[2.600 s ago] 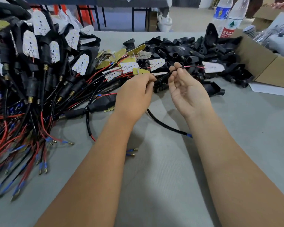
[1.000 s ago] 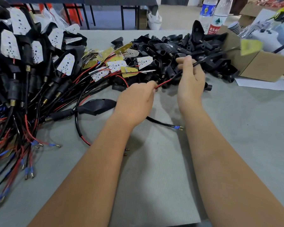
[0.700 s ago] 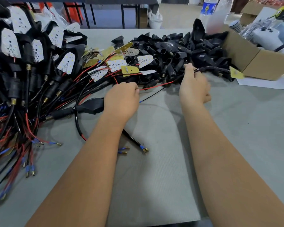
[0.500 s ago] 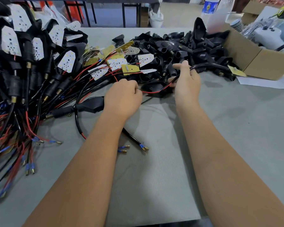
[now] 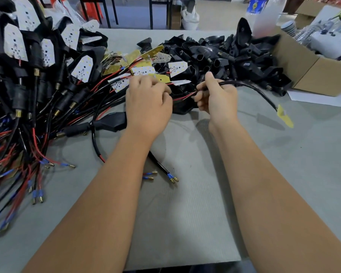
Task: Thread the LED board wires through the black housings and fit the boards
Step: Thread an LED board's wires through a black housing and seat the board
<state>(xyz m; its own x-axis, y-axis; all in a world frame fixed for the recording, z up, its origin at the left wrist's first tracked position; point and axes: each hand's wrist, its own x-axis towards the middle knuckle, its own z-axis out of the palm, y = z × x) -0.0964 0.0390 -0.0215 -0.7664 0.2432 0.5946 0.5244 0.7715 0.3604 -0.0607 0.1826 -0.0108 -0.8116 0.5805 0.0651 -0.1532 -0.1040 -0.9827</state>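
The left hand (image 5: 148, 101) is curling around the black housing (image 5: 182, 107) near the middle of the surface (image 5: 185, 213), its fingertips closing on the thin red and black wires where they enter it. The right hand (image 5: 217, 97) is pinching those same wires (image 5: 187, 96) and is also gripping the sleeved black cable (image 5: 254, 89), which is arcing toward the right edge and ending in a small yellow LED board (image 5: 284, 116) hanging just above the surface.

The wires are looking limp and light, so they are best taken close to their free end, where they will not buckle on the way into the housing. The board is thin and probably fragile at its solder joints; holding it by its edges, not pulling on it, seems safer. The housing is rigid plastic and should be tolerating a firm grip.

Toward the far right corner, a cardboard box (image 5: 307, 71) is standing open, holding white items too unclear to name, with loose housings (image 5: 234, 56) heaped against it. Finished assemblies (image 5: 37, 75) are piling up along the left edge.
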